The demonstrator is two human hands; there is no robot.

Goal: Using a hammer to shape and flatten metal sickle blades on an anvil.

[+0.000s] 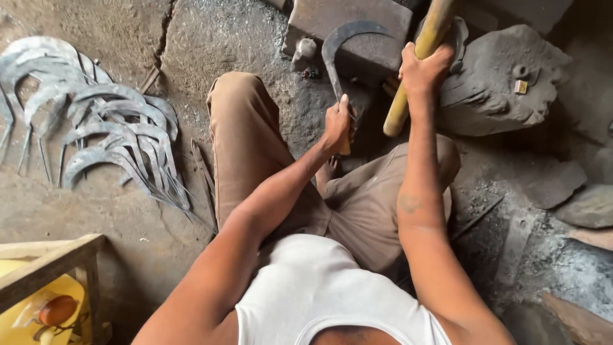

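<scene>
Sickle blade held on an iron block, hammer handle gripped beside it.

The left hand (338, 124) has its fingers clenched on the tang of a curved sickle blade (341, 41), which lies across the dark iron block (383, 19). The right hand (424, 67) grasps a yellowish wooden handle (418, 64), tilted upward. A pile of finished blades (96, 128) lies on the floor (115, 230), well apart to the left.
</scene>
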